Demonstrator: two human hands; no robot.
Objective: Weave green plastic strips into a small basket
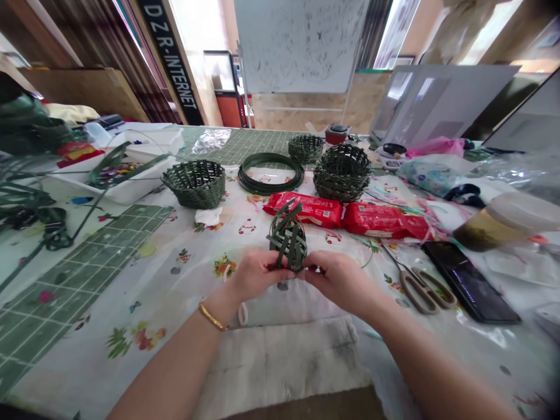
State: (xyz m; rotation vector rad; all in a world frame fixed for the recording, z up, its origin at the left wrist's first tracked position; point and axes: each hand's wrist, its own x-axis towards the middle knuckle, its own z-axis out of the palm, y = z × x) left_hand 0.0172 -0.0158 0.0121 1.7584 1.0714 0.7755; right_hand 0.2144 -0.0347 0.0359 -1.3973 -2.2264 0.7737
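— Strips on the left?
— Yes. Loose green strips (26, 204) lie at the left edge of the table (144, 274), and a white tray (131, 188) sits just right of them, a little farther back.
— And next along?
— A finished green basket (195, 184) stands upright right of the tray. A coil (270, 172) of strip lies flat beyond it, and a stack (342, 172) of baskets sits right of the coil.
— Where is the piece being handled?
— The weave (287, 236), a half-made green basket with strip ends poking up, is near the centre. It is just in front of two red packets (306, 209) that lie end to end. I cannot tell whether it rests on the table.
— How do the hands stand?
— The left hand (254, 274), with a gold bangle (213, 317) on its wrist, has its fingers closed on the weave's lower left side. The right hand (339, 280) pinches the lower right side. Both grip it, with their fingertips close together at its base.
— Anything farther right?
— Scissors (422, 286) lie flat just right of the right hand, handles toward the near side. A dark phone (470, 283) lies beside them, screen up.
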